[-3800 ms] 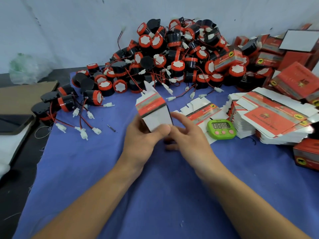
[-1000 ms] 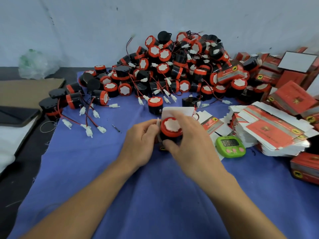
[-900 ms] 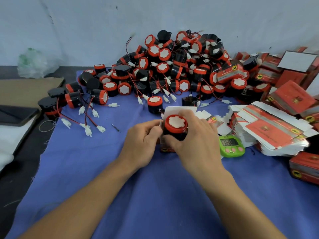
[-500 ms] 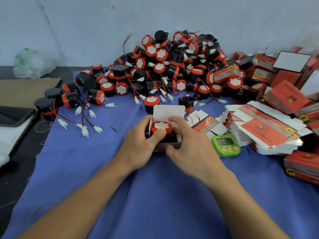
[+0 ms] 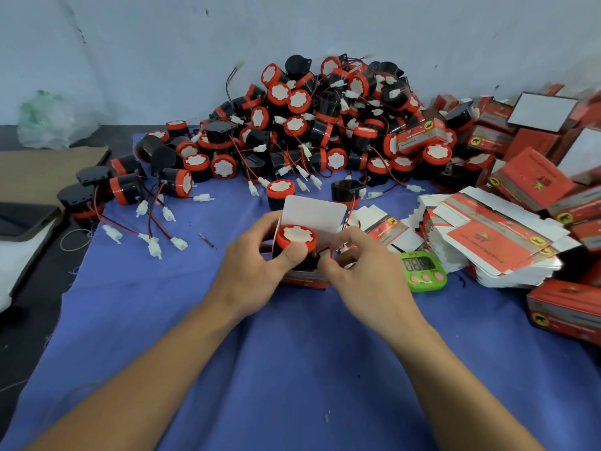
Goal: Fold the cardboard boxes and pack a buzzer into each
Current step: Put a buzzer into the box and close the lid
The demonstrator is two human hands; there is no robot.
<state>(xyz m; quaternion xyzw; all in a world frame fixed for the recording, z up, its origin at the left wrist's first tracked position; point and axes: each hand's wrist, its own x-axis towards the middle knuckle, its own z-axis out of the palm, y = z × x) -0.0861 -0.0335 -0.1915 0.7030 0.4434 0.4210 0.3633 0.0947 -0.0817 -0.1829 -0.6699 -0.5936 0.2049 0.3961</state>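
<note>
Left hand (image 5: 260, 268) curled in a grip, right hand (image 5: 367, 275) pinching, forearms converging

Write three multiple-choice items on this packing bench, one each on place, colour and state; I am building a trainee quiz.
1. The green timer lies: A) left of the held box; B) right of it; C) inside it.
2. The cloth is: A) blue; B) yellow; C) white.
3. The box's top flap is: A) taped down; B) torn off; C) open, upright.
B: it sits by the right hand pinching the wire. A: blue throughout. C: it stands behind the buzzer in the box the left hand holds.
</note>
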